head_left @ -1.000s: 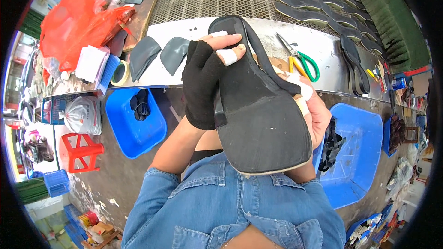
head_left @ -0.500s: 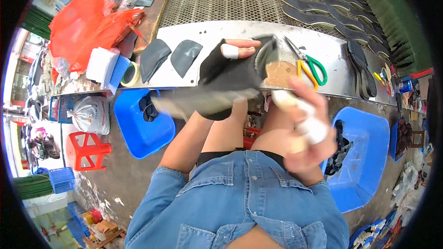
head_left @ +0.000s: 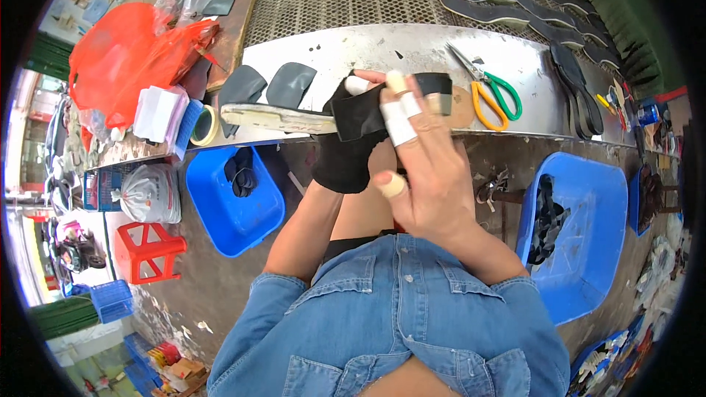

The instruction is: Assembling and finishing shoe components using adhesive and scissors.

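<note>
The left grip (head_left: 340, 167), in a black fingerless glove, is clamped on the shoe sole (head_left: 276, 119), which it holds up at the near edge of the desk (head_left: 353, 43). The sole's long axis runs nearly level from side to side; one end points out to the left of that grip, its pale edge turned toward the person, and the black band (head_left: 356, 119) attached to it lies just right of the glove. The right grip (head_left: 434, 165), fingers taped, is not closed: its fingers stretch over the band, hiding part of it, with the thumb apart; whether they press cannot be told. Beyond both grips the desk is pale and scuffed, backed by a mesh bed (head_left: 323, 1) carrying rows of dark soles (head_left: 482, 12); a grey floor (head_left: 228, 287) lies below. Left of the left grip, the sole's far end partly covers two dark grey pieces (head_left: 290, 84), with a tape roll (head_left: 213, 129) and a red plastic bag (head_left: 125, 66) farther out. Right of the right grip lie scissors (head_left: 489, 105) with orange and green handles, then black straps (head_left: 572, 95). Blue tubs (head_left: 581, 272) flank the grips, lower down on either side.
</note>
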`<control>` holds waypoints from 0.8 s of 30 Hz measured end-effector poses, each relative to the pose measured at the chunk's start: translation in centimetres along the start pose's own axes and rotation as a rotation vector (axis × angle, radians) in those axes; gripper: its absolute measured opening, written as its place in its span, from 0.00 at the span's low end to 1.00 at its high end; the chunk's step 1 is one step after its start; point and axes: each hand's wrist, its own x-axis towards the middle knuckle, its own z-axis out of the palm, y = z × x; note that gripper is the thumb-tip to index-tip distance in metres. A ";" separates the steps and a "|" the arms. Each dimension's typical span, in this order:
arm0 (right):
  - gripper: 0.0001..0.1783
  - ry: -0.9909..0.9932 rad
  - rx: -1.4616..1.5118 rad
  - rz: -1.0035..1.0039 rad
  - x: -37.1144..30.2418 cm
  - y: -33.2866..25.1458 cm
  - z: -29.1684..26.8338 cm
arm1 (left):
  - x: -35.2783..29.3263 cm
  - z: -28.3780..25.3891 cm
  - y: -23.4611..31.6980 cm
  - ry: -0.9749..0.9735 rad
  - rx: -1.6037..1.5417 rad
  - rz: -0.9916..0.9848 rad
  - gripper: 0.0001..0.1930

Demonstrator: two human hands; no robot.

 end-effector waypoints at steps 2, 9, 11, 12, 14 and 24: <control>0.38 0.057 0.132 -0.041 0.1 -0.3 1.1 | 0.6 -0.8 -0.8 -0.002 0.073 0.126 0.12; 0.30 0.131 0.437 -0.270 -0.6 -2.1 1.7 | 1.8 -3.1 -2.4 -0.179 -0.357 -0.056 0.09; 0.31 0.034 0.309 0.003 -0.3 0.0 0.8 | 0.8 -1.6 -1.4 -0.024 -0.215 -0.144 0.07; 0.33 0.057 0.262 0.020 1.0 0.5 0.6 | 0.1 -0.6 -0.2 -0.017 0.170 0.090 0.07; 0.37 0.100 0.266 -0.014 0.9 -1.2 2.1 | 0.8 -0.9 -0.3 -0.117 -0.178 0.072 0.08; 0.11 0.224 0.242 -0.078 4.2 1.3 -1.6 | 1.0 -1.9 -0.9 -0.313 0.090 0.193 0.18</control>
